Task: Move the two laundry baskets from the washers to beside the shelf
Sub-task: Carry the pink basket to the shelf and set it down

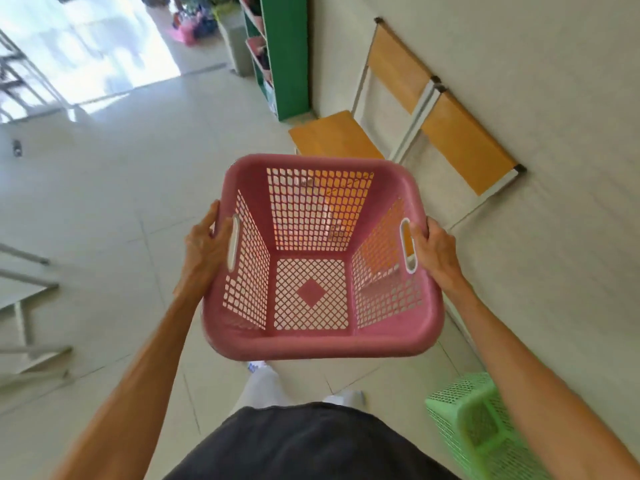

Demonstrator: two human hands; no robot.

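An empty pink laundry basket [322, 344] with perforated walls hangs in the air in front of me, above the tiled floor. My left hand [204, 247] grips its left handle and my right hand [436, 254] grips its right handle. A light green basket [474, 420] stands on the floor at the lower right, close to the wall and partly hidden by my right forearm. A green shelf [284, 53] stands against the wall further ahead.
Two folding chairs with orange seats [337, 136] line the wall on the right, between me and the shelf. Metal table legs [27, 306] show at the left. A bright doorway [86, 46] lies at the far end. Tiled floor spreads to the left.
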